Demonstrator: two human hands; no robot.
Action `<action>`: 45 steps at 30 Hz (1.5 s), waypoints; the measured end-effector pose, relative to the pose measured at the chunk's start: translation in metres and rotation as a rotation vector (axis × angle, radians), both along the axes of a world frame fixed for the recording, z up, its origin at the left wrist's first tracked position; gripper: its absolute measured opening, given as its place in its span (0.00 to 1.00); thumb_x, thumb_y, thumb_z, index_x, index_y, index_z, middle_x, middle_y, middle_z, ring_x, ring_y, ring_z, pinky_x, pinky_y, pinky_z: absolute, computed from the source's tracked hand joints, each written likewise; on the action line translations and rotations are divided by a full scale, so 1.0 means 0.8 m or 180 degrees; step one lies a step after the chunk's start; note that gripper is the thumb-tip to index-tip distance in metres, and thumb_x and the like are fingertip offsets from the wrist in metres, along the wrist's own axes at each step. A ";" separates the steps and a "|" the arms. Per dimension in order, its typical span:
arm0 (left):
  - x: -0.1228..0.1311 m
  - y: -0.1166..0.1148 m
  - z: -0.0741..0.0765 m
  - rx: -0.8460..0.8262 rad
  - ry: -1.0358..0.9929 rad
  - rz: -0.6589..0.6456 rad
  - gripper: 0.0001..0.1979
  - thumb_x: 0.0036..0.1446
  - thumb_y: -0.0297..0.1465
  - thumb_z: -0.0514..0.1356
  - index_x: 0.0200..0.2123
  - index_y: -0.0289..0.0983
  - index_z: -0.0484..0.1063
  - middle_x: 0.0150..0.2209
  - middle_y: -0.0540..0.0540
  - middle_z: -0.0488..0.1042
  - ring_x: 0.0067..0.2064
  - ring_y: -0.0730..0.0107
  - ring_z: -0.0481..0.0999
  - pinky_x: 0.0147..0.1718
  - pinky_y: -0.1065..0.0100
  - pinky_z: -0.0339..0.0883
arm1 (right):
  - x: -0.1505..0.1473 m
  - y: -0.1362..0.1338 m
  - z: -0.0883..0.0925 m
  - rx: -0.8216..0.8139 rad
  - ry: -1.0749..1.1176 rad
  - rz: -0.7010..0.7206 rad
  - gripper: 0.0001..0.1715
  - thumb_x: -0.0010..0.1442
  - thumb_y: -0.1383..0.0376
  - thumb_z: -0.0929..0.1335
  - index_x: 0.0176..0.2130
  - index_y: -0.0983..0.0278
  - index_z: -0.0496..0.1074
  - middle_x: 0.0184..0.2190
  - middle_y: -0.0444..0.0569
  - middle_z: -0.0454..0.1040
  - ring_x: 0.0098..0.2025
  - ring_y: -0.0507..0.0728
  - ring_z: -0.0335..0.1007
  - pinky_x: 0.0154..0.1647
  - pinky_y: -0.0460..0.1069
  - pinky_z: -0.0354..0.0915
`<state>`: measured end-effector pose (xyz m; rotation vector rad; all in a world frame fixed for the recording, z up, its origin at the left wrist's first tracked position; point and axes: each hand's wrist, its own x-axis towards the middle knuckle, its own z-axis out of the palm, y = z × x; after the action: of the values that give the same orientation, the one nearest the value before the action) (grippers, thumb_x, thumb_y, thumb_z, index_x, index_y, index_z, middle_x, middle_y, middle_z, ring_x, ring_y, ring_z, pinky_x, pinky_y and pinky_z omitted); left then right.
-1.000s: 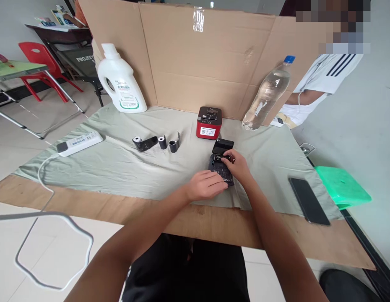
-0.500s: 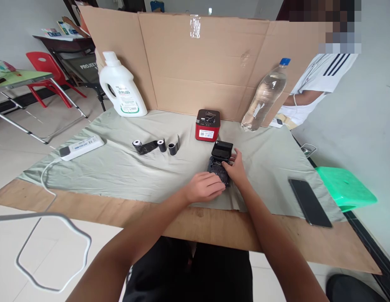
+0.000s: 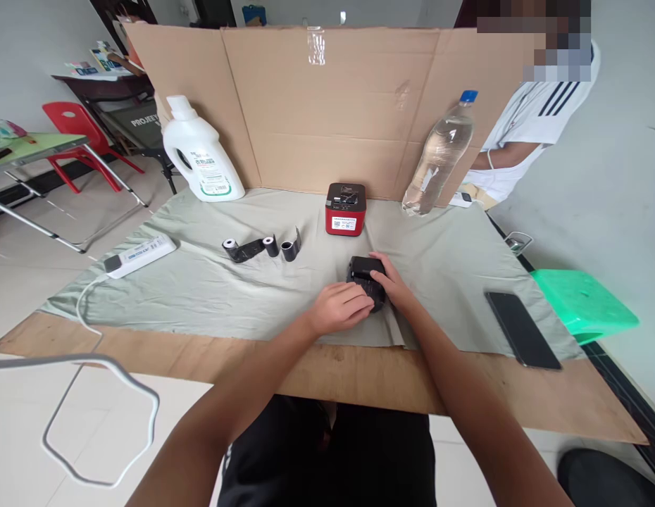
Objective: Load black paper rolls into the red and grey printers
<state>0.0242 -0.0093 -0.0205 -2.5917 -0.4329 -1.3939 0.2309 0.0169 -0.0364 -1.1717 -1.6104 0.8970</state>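
Note:
A small black portable printer (image 3: 367,265) with a hinged lid rests on the grey-green cloth in front of me, its lid lowered over the body. My right hand (image 3: 394,283) grips its right side, thumb on the lid and fingers behind. Across the near left part lies my left hand (image 3: 341,308), fingers pressed together and curled against the body, hiding much of it. Just behind stands a red and black box-shaped device (image 3: 346,211) with a white label. To the left are three small dark rolls: one partly unwound (image 3: 230,244), one in the middle (image 3: 270,246) and one on the right (image 3: 289,251).
A white detergent jug (image 3: 201,158) and a tilted water bottle (image 3: 438,155) stand before a cardboard screen (image 3: 327,105). A power strip (image 3: 142,255) lies left, a phone (image 3: 522,329) right. Beyond the table are a green stool (image 3: 584,303) and another person (image 3: 522,134).
The printer's raised lid has come down over its body, with my right hand at its side. My left hand stays by the near edge. The whole view has shifted slightly.

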 end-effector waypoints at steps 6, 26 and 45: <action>0.001 -0.003 0.003 0.0090 -0.0012 0.0019 0.03 0.65 0.28 0.61 0.37 0.39 0.74 0.31 0.50 0.77 0.31 0.73 0.74 0.30 0.69 0.65 | 0.006 0.009 0.004 -0.0451 0.0267 -0.0037 0.22 0.56 0.56 0.71 0.51 0.56 0.75 0.54 0.48 0.76 0.59 0.64 0.68 0.66 0.60 0.59; -0.001 -0.011 0.015 0.0214 0.0213 -0.0249 0.07 0.58 0.23 0.57 0.30 0.40 0.68 0.24 0.52 0.69 0.27 0.73 0.68 0.26 0.67 0.61 | 0.015 0.019 0.008 -0.1256 0.0579 -0.0146 0.31 0.48 0.57 0.77 0.51 0.56 0.75 0.50 0.48 0.75 0.51 0.62 0.71 0.57 0.59 0.67; -0.006 -0.014 0.014 -0.0017 0.0469 -0.0405 0.07 0.50 0.24 0.56 0.27 0.41 0.60 0.24 0.52 0.65 0.25 0.70 0.64 0.25 0.65 0.57 | 0.026 0.008 0.006 -0.0447 0.0394 0.0567 0.32 0.52 0.59 0.73 0.57 0.55 0.73 0.59 0.47 0.74 0.64 0.65 0.66 0.69 0.62 0.59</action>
<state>0.0194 -0.0203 -0.0090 -2.7455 -0.2548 -1.2271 0.2516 0.0235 -0.0317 -1.0566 -1.5891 1.1907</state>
